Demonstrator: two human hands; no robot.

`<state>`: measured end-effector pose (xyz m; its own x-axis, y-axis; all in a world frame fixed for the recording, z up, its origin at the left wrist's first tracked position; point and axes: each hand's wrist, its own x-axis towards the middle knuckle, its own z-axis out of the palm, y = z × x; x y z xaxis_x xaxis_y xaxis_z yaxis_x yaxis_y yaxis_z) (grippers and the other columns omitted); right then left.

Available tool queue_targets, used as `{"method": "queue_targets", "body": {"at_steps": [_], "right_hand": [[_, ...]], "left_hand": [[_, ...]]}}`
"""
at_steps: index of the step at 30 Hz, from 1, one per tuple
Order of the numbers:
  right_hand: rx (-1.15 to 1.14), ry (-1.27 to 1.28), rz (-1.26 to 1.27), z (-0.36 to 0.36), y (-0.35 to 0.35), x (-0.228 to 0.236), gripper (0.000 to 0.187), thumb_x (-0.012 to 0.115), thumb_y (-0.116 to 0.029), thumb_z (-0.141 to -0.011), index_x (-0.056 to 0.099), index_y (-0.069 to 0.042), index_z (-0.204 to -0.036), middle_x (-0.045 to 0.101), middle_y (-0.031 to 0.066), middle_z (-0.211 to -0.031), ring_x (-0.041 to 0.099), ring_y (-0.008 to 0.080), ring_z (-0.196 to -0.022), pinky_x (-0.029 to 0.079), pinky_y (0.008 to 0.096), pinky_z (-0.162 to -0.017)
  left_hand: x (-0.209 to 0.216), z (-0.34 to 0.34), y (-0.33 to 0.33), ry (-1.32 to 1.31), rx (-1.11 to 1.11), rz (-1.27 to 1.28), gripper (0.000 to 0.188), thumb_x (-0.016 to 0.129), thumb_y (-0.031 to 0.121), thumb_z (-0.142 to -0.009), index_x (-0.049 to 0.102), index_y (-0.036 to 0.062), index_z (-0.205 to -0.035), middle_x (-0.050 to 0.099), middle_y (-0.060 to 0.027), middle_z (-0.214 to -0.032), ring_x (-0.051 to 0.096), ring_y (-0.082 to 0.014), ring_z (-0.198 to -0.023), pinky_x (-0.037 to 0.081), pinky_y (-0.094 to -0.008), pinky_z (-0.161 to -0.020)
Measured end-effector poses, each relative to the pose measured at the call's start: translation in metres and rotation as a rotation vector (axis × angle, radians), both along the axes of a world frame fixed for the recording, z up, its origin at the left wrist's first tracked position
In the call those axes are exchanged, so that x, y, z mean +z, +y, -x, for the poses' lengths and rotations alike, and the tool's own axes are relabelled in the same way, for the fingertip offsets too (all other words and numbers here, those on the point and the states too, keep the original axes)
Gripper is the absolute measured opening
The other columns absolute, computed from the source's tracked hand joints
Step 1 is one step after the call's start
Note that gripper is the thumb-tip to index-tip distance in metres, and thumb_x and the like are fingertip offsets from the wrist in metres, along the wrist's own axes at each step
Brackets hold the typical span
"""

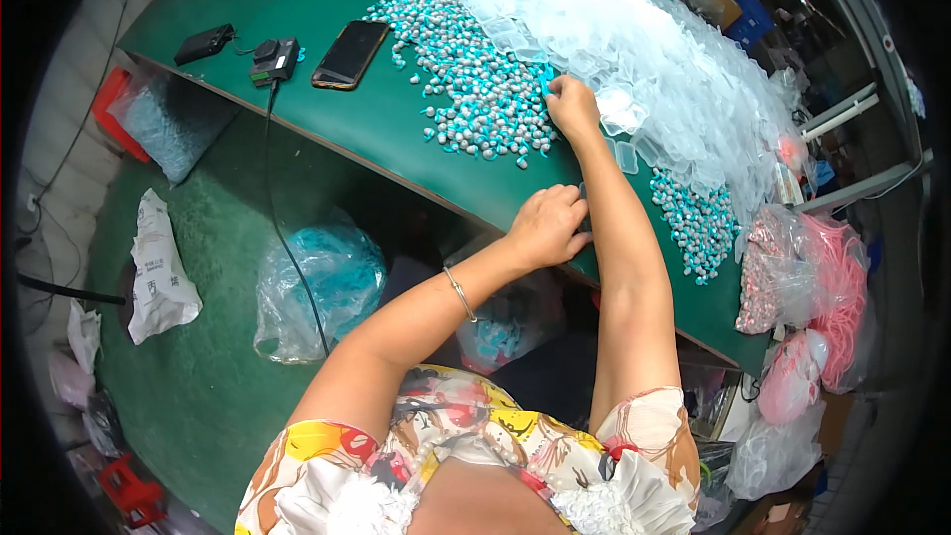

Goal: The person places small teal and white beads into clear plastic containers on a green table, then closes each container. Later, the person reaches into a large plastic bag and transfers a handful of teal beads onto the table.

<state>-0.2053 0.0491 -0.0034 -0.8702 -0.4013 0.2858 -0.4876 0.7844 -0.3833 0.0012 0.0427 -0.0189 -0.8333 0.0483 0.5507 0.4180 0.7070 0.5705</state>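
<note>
In the head view, the right hand [574,106] is at the right edge of the teal-grey pieces [480,89], near the clear boxes [584,20]; the left hand [547,226] is by the table's [396,134] near edge. Fingers curl on both; I cannot tell what they grasp.

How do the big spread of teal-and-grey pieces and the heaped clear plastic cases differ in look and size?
The teal-and-grey pieces are opaque and knobby, while the clear plastic cases are see-through and boxy. A single piece is smaller than a single case. Both lie loosely on the green table.
</note>
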Motion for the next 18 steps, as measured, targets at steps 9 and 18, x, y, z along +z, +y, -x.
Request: {"method": "queue_targets", "body": {"at_steps": [9,18], "right_hand": [[0.212,-0.243,0.491,-0.065,0.116,0.024,0.018,0.068,-0.005,-0.079,0.069,-0.003,-0.097,0.067,0.0012,-0.083,0.056,0.0062,-0.068,0.047,0.0236,-0.063],[0.306,-0.205,0.408,-0.148,0.197,0.026,0.017,0.065,0.004,-0.077,0.068,-0.003,-0.093,0.061,0.0016,-0.086,0.053,0.0075,-0.068,0.042,0.022,-0.06]], "left_hand": [[-0.003,-0.002,-0.002,-0.005,-0.026,-0.022,0.039,0.079,0.024,-0.07,0.064,0.0085,-0.103,0.057,-0.0091,-0.094,0.058,-0.0302,-0.093,0.049,-0.0427,-0.078],[0.0,-0.001,-0.006,-0.079,-0.039,-0.073,0.04,0.083,0.021,-0.066,0.069,0.0085,-0.1,0.061,-0.0067,-0.095,0.06,-0.0275,-0.096,0.049,-0.0405,-0.083]]}}
